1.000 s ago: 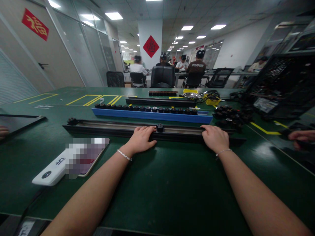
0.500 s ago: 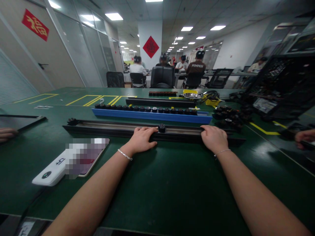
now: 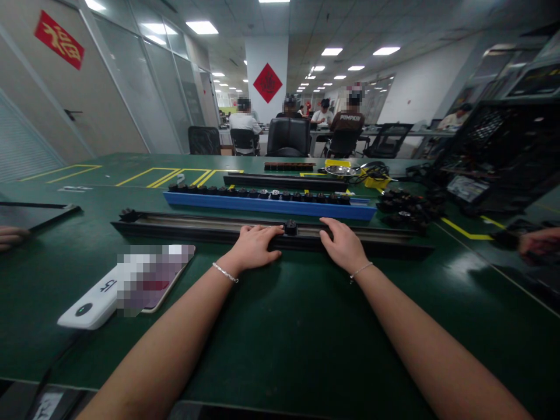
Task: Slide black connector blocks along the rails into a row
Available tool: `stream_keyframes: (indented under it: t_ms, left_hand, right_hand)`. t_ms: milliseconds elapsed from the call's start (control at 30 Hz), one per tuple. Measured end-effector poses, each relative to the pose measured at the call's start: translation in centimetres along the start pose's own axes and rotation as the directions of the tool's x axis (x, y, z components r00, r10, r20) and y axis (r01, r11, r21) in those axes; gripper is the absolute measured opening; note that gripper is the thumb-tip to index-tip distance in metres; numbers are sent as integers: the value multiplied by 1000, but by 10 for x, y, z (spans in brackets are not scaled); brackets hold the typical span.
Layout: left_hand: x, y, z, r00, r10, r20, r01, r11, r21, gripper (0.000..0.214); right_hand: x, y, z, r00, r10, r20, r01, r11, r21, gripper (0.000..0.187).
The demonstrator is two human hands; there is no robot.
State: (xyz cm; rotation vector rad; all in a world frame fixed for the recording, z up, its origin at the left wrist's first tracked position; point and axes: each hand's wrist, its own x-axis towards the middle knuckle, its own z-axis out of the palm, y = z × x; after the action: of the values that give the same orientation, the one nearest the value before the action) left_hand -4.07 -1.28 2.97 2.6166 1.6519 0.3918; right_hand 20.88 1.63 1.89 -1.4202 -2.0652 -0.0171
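A long black channel (image 3: pixel 210 234) lies across the green table in front of me. A small black block-shaped part (image 3: pixel 290 226) sits in it near the middle. My left hand (image 3: pixel 255 246) rests over the channel's near edge, fingers stretched out and thumb apart, its fingertips touching or almost touching the block's left side. To the block's right, my right hand (image 3: pixel 344 244) reaches over the channel with thumb and forefinger apart and nothing visible between them. Another dark part (image 3: pixel 128 214) sits at the channel's left end.
Behind the channel lies a blue rail (image 3: pixel 262 202) bearing a row of black parts. A heap of black parts (image 3: pixel 406 207) is at its right. A phone (image 3: pixel 172 274) and a white power bank (image 3: pixel 87 309) lie left. Other people's hands show at both sides (image 3: pixel 540 242).
My right hand has moved left along the channel toward the block, its fingers now apart. The block and my left fingertips have shifted slightly right.
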Motion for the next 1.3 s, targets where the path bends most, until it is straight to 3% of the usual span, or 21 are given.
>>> stream_keyframes:
  t_ms: [267, 500, 967, 1300]
  left_hand:
    - [-1, -2, 4, 999, 19, -34, -19, 1000, 7, 54]
    - [0, -4, 6, 999, 26, -33, -25, 999, 25, 56]
    - [-4, -5, 11, 995, 74, -60, -69, 994, 83, 67]
    - [-2, -3, 17, 995, 13, -96, -1, 992, 125, 62]
  right_hand:
    - [9, -44, 17, 989, 109, 99, -107, 994, -26, 46]
    - [19, -68, 30, 982, 171, 82, -171, 985, -4, 42]
    - [17, -68, 35, 984, 180, 9, -180, 983, -26, 32]
    - [16, -63, 37, 982, 191, -17, -191, 982, -16, 32]
